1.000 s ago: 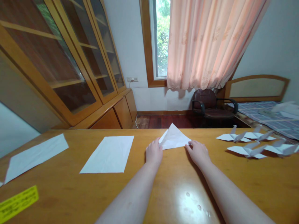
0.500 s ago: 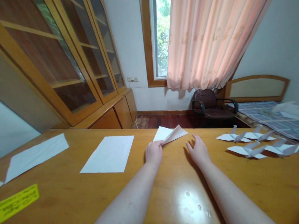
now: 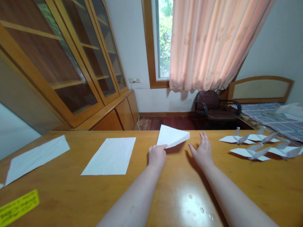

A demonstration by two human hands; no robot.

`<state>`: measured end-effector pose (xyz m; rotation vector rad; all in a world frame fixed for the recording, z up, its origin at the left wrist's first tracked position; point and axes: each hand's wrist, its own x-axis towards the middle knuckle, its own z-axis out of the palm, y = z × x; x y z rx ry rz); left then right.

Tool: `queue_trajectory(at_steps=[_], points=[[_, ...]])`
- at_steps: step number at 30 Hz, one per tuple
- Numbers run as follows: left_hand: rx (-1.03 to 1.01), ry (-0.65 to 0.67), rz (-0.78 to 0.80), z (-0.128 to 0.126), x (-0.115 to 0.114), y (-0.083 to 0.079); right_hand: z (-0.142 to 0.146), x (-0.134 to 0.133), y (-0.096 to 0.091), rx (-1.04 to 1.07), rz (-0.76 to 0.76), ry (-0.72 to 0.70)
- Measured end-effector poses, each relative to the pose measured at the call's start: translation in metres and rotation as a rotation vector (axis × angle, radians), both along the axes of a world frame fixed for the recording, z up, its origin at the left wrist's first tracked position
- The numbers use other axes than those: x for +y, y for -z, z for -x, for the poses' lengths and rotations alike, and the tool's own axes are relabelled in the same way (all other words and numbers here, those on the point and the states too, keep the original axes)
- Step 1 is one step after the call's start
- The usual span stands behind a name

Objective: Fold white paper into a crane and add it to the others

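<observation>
My left hand point(image 3: 157, 156) pinches the near corner of a folded sheet of white paper point(image 3: 171, 136) by the table's far edge. The paper is tilted, its right side raised a little over its own shadow. To the right of it, my right hand point(image 3: 202, 150) is open, fingers spread, apart from the paper. Several folded paper cranes point(image 3: 251, 153) with spread wings stand farther right. Left of my left hand lies a flat white sheet of paper point(image 3: 111, 156).
The wooden table point(image 3: 94, 201) spans the view. Another white sheet point(image 3: 38, 159) lies at far left, above a yellow label point(image 3: 20, 205) with black writing. Beyond the table are a glass-door cabinet point(image 3: 90, 56), an office chair point(image 3: 213, 105) and a bed point(image 3: 267, 110).
The paper has changed pose: its lifted flap no longer stands up, and a broad white face shows. My right hand has straightened its fingers and stays to the right.
</observation>
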<state>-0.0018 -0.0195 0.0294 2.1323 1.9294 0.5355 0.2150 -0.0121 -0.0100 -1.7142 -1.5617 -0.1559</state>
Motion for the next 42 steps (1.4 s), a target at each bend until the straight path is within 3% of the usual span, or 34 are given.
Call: queue_trajectory(at_steps=[9, 13, 19, 24, 32, 42], points=[[0.084, 0.193, 0.01, 0.001, 0.003, 0.012, 0.005, -0.01, -0.013, -0.115, -0.063, -0.068], [0.087, 0.226, -0.026, 0.0, 0.003, 0.017, 0.007, -0.012, -0.017, -0.263, 0.031, -0.189], [0.112, 0.208, -0.032, -0.002, 0.001, 0.019, 0.006, -0.013, -0.02, -0.31, 0.05, -0.199], [0.092, 0.232, -0.018, -0.003, 0.002, 0.018, 0.008, -0.013, -0.021, -0.306, 0.229, -0.335], [-0.078, 0.524, -0.091, -0.007, 0.0, 0.018, 0.008, -0.008, -0.014, -0.308, 0.44, -0.393], [-0.253, 0.698, -0.095, -0.007, -0.008, 0.002, 0.004, -0.002, -0.007, -0.235, 0.507, -0.329]])
